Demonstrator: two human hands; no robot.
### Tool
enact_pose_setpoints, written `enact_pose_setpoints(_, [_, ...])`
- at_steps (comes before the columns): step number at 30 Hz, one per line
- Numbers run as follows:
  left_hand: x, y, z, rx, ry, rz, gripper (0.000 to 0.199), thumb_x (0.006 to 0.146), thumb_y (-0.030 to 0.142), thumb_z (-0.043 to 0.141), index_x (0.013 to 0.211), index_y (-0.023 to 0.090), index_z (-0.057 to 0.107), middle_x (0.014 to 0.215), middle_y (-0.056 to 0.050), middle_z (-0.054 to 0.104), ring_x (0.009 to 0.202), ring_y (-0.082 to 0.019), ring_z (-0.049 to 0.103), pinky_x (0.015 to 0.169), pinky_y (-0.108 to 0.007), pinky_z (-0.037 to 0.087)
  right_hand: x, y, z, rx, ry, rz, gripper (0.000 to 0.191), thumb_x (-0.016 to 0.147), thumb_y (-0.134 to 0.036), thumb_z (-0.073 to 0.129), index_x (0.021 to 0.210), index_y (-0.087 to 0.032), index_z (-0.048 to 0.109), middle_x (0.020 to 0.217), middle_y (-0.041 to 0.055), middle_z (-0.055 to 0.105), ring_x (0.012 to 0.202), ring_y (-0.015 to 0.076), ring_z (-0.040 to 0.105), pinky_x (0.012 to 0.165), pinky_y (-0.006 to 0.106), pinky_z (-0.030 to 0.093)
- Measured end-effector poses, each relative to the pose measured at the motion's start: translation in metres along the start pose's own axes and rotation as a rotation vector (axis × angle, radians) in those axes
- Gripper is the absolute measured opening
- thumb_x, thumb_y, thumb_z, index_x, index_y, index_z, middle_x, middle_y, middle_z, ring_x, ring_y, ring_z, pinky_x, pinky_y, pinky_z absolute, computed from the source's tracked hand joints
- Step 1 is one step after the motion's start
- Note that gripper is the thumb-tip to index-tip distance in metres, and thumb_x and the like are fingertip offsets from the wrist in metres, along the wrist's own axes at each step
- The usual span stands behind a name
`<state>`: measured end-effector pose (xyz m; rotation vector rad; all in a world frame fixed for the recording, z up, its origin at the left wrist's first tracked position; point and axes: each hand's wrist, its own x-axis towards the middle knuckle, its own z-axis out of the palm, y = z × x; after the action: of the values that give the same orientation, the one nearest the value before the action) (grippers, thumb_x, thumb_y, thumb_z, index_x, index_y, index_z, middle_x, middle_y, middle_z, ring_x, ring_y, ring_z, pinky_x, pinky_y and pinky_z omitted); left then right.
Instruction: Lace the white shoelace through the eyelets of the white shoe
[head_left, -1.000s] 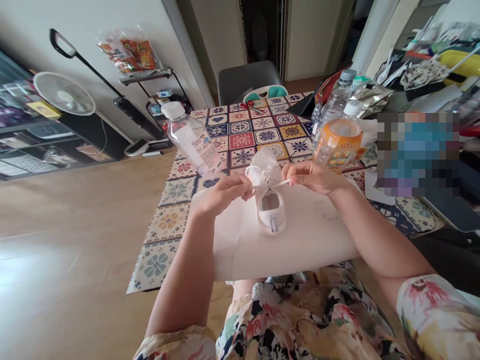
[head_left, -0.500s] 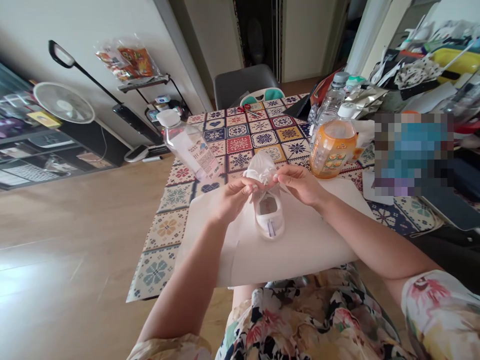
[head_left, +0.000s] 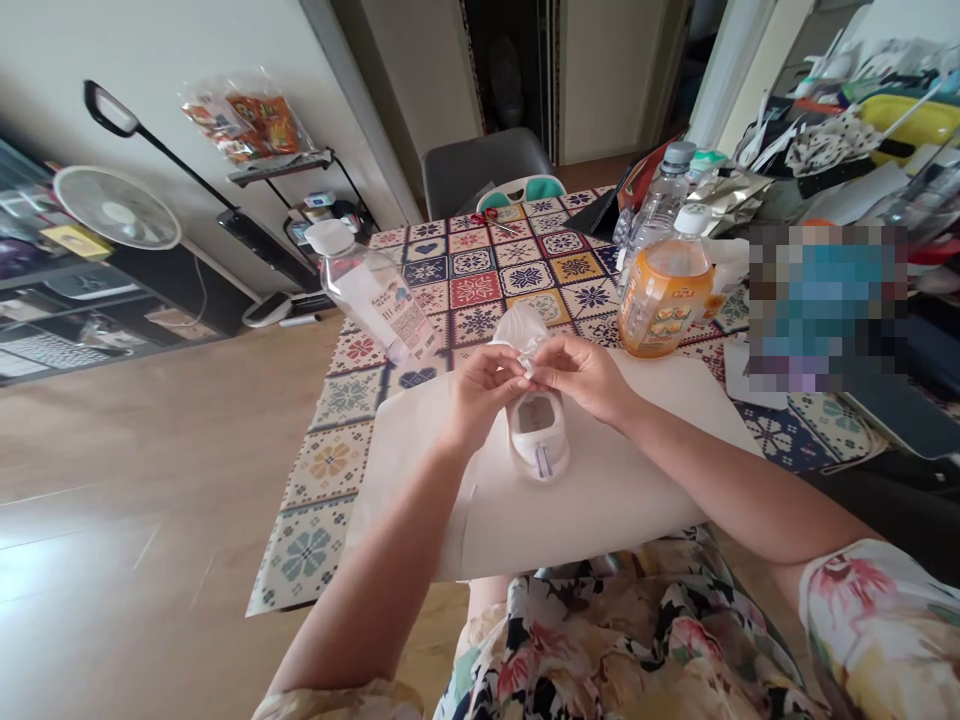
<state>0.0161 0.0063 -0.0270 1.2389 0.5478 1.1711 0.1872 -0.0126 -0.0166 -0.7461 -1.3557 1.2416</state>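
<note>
A white shoe (head_left: 540,445) stands on a white sheet (head_left: 600,490), heel toward me, with dark stripes on its heel. My left hand (head_left: 484,392) and my right hand (head_left: 583,374) meet over the shoe's lacing. Between the fingertips is a white shoelace (head_left: 527,364), pinched from both sides. Fingers of both hands are closed on it. The lacing and part of the shoe's upper are hidden by the hands; the toe end shows pale beyond them.
Left of the sheet stands a clear bottle (head_left: 375,300) with a white cap. An orange-labelled bottle (head_left: 667,290) is at the right, beside clutter. Red-handled scissors (head_left: 491,217) lie near the far edge of the patterned tablecloth (head_left: 322,470).
Both hands have drawn together over the lacing and now touch. Earlier they were apart, with lace ends spread between them. The shoe has stayed in place.
</note>
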Motion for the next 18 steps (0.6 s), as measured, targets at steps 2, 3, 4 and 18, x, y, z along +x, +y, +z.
enact_pose_setpoints(2, [0.0004, 0.0006, 0.0009, -0.002, 0.065, -0.053, 0.048, 0.060, 0.029, 0.092, 0.102, 0.025, 0.070, 0.088, 0.002, 0.070, 0.066, -0.010, 0.068, 0.067, -0.024, 0.057, -0.0001, 0.0006, 0.0003, 0.004, -0.001, 0.012, 0.033, 0.072, -0.047, 0.083, 0.078, -0.021, 0.064, 0.072, -0.0018, 0.066, 0.067, 0.0143, 0.065, 0.066, 0.029, 0.056])
enact_pose_setpoints(3, [0.0004, 0.0008, 0.0013, 0.005, 0.080, -0.081, 0.049, 0.059, 0.030, 0.092, 0.102, 0.024, 0.071, 0.090, 0.001, 0.071, 0.067, -0.011, 0.069, 0.066, -0.023, 0.056, -0.0003, 0.0005, 0.0002, -0.014, -0.011, 0.014, 0.033, 0.072, -0.048, 0.082, 0.078, -0.021, 0.064, 0.073, -0.0014, 0.067, 0.068, 0.0146, 0.065, 0.067, 0.029, 0.056])
enact_pose_setpoints(4, [0.0004, 0.0010, 0.0018, 0.011, 0.083, -0.105, 0.046, 0.059, 0.031, 0.092, 0.099, 0.022, 0.072, 0.087, 0.001, 0.072, 0.066, -0.011, 0.069, 0.065, -0.023, 0.056, -0.0006, -0.0001, -0.0001, -0.040, -0.022, 0.018, 0.033, 0.073, -0.049, 0.081, 0.078, -0.021, 0.065, 0.074, -0.0008, 0.068, 0.069, 0.0150, 0.066, 0.068, 0.029, 0.056])
enact_pose_setpoints(18, [-0.0031, 0.0065, 0.0046, 0.248, 0.109, -0.025, 0.025, 0.069, 0.036, 0.084, 0.073, 0.018, 0.068, 0.069, 0.001, 0.063, 0.065, -0.011, 0.056, 0.061, -0.023, 0.044, -0.0005, 0.0015, -0.0008, -0.043, 0.112, 0.019, 0.030, 0.079, -0.047, 0.075, 0.085, -0.023, 0.058, 0.071, -0.0029, 0.062, 0.060, 0.0142, 0.063, 0.058, 0.027, 0.052])
